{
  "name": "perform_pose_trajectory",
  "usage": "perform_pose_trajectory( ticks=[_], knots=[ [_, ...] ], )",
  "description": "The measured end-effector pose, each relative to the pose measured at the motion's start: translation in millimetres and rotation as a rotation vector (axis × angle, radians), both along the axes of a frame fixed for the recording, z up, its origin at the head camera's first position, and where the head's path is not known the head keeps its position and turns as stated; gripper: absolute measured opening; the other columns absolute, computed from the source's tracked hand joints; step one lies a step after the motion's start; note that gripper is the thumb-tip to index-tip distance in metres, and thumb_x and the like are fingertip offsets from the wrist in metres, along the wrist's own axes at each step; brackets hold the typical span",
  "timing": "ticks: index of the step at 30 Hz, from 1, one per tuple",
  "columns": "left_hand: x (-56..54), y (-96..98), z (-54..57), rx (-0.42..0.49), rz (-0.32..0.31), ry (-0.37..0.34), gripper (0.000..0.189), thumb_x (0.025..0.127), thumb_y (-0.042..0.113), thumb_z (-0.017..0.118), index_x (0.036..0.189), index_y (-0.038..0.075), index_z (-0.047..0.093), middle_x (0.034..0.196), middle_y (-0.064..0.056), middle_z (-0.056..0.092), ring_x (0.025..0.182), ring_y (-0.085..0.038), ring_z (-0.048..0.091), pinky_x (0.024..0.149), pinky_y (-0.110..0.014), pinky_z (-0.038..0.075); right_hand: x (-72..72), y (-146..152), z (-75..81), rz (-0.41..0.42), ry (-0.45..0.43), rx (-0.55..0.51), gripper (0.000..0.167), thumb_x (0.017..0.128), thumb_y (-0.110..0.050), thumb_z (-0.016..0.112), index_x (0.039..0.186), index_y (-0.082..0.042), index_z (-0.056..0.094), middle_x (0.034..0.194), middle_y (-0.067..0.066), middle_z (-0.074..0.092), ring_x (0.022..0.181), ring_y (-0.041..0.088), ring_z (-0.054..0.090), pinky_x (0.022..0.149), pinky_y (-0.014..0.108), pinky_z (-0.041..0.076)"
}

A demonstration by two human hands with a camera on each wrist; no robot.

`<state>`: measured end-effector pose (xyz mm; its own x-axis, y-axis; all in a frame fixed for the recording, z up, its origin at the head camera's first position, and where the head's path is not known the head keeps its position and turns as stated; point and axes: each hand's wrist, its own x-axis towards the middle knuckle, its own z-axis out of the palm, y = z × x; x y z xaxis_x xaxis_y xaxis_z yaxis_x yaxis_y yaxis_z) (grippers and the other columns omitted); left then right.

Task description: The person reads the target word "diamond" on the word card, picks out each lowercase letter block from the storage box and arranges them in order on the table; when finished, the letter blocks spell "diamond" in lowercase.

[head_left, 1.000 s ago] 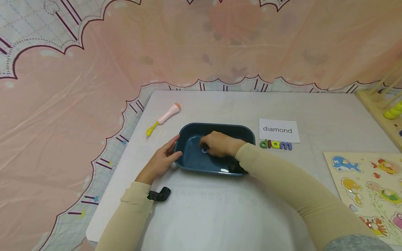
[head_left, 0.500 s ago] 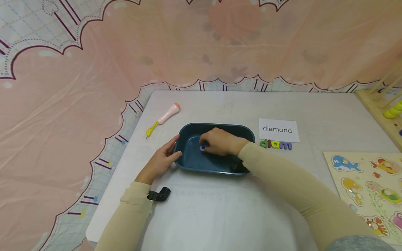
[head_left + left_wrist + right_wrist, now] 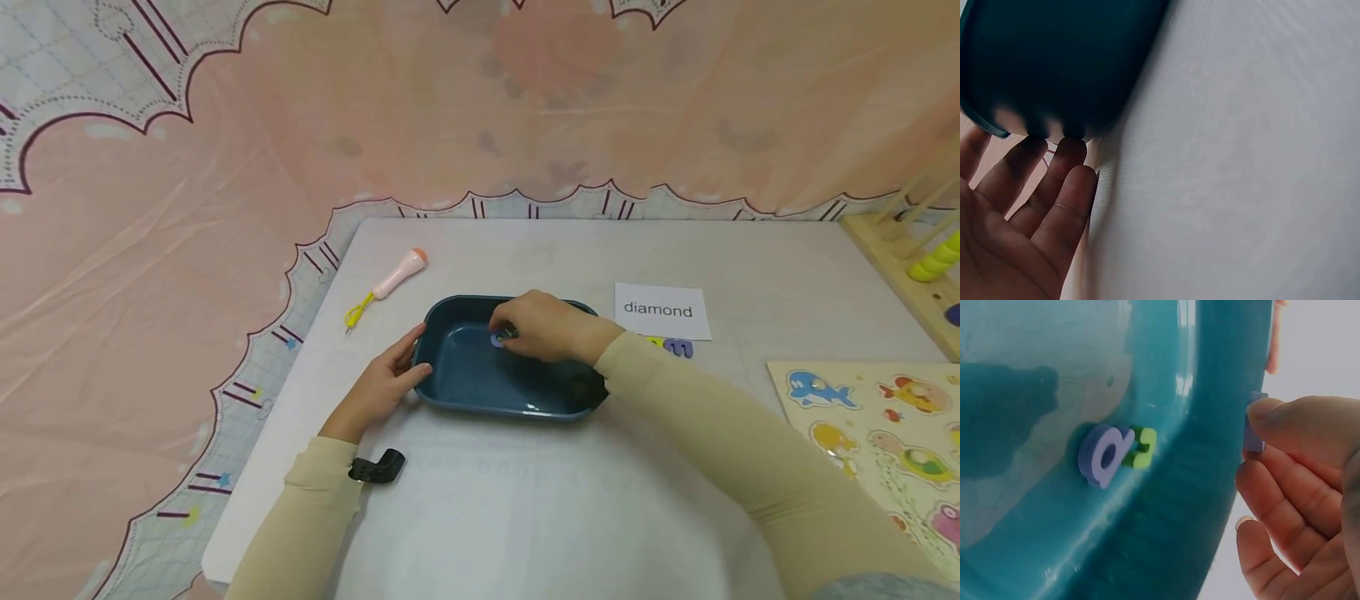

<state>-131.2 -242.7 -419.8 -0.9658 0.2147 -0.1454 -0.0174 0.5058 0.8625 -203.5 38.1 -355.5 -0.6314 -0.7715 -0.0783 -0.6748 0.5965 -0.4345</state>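
Note:
In the head view, my left hand [image 3: 375, 387] steadies the left end of the dark teal tray [image 3: 476, 403], with the thumb lying over the rim. Its fingertips touch the tray's outer wall in the left wrist view. Over the tray, my right hand [image 3: 551, 327] pinches a small purple letter [image 3: 496, 341], ring-shaped in the head view. The right wrist view shows this letter edge-on between thumb and finger. Inside the tray lie another purple letter [image 3: 1090, 464] and a green letter [image 3: 1145, 457], side by side near the wall.
A white card [image 3: 656, 310] reading "diamond" lies right of the tray. Below it a purple m [image 3: 678, 348] shows; the right forearm hides most of the row. A pink-handled pen [image 3: 401, 273], an animal puzzle board [image 3: 862, 433] and a wooden bead frame [image 3: 896, 275] stand around.
My right hand has moved right and toward the tray's far side, with the purple letter in its fingers. Its sleeve now covers the first letters below the card. The left hand keeps its place.

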Motion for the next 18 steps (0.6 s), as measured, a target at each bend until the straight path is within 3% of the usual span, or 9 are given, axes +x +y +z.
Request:
perform_pose_trajectory(
  ticks=[18],
  knots=[
    [0.1, -0.5, -4.6, -0.040, 0.010, 0.010, 0.067, 0.102, 0.025, 0.061, 0.160, 0.021, 0.028, 0.157, -0.017, 0.035, 0.141, -0.033, 0.039, 0.110, -0.050, 0.034, 11.2, 47.4, 35.6, -0.092, 0.101, -0.096, 0.027, 0.093, -0.011, 0.071, 0.119, -0.002, 0.070, 0.111, 0.008, 0.072, 0.103, 0.022, 0.067, 0.093, 0.040, 0.053]
  ],
)
